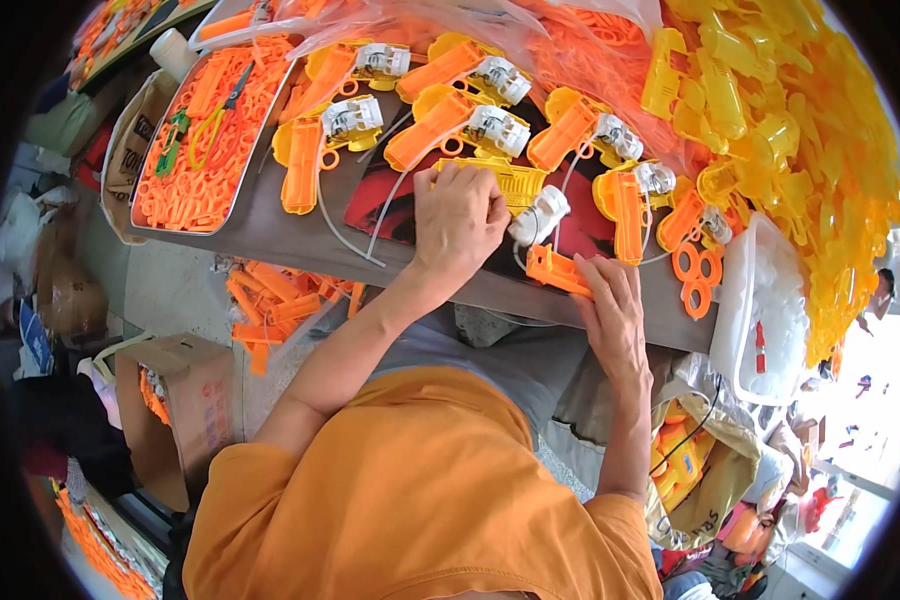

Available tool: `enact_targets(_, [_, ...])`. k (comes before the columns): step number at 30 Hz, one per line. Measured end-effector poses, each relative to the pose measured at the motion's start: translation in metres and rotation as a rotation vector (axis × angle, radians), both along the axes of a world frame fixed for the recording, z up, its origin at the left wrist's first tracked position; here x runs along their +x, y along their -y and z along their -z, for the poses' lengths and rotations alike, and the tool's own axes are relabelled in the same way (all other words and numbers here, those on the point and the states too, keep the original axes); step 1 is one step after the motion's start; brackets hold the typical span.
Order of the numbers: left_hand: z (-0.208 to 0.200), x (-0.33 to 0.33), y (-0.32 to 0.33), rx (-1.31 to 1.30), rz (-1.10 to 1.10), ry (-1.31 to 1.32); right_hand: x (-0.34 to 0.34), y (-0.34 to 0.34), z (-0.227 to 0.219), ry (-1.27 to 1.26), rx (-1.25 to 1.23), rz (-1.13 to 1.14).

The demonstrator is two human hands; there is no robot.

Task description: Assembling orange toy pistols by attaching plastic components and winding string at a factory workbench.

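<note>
My left hand (460,215) is closed over the near left end of a yellow plastic toy shell (516,183) on the table. A white mechanism (540,216) with wires sits at the shell's right end. Just below it, my right hand (612,312) pinches the end of an orange plastic handle piece (555,269) at the table's front edge. Part of the shell is hidden under my left fingers. Around them lie several similar assemblies, such as an orange grip piece (302,165) beside a white mechanism (351,118), some with thin pale tubes trailing.
At the left stands a tray (183,230) of small orange parts, with yellow-handled scissors (208,135) and a green-handled tool (173,143) on top. Yellow shells (770,130) are heaped at the right. A white tub (735,300) holds clear parts and a red tube (760,347).
</note>
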State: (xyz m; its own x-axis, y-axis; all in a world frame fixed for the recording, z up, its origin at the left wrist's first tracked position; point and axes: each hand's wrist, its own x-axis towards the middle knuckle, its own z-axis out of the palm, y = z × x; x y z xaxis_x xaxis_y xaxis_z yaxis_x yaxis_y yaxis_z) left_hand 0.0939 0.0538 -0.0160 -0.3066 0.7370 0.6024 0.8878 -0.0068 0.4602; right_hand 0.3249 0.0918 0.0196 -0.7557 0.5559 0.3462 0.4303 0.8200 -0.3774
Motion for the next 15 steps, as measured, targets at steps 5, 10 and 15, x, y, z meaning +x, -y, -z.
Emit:
enact_targets(5, [0.006, 0.002, -0.003, 0.007, 0.183, 0.084, -0.030, -0.031, -0.014, -0.272, -0.301, 0.217])
enact_targets(10, [-0.001, 0.003, 0.004, 0.007, 0.327, 0.165, -0.035, -0.072, -0.007, -0.353, -0.769, 0.406])
enact_targets(15, [0.003, -0.003, 0.006, -0.044, 0.380, 0.024, -0.011, -0.059, -0.023, -0.478, -0.916, 0.475])
